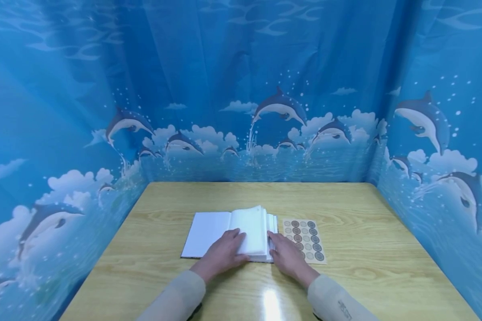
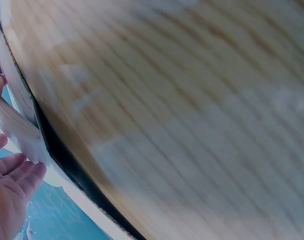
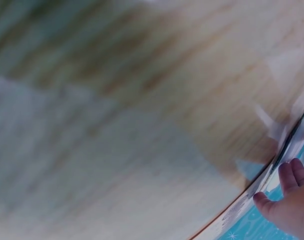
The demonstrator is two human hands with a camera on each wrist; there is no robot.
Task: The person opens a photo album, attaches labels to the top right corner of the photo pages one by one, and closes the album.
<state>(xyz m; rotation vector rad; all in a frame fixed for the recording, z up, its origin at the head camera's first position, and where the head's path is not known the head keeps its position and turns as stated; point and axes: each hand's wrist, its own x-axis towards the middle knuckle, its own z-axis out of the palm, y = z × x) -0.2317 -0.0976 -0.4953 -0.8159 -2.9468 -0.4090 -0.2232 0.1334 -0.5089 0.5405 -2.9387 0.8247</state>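
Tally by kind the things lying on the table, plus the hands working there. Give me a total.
Open book: 1
Sheet of round stickers: 1
Hands: 2 (left hand, right hand)
Total: 4

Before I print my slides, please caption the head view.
Two hands on an open book, a sheet of printed circles beside it.

The hands [image 1: 225, 250] [image 1: 287, 254] partly hide the open book [image 1: 247, 225] and the sheet of round labels [image 1: 305, 235].
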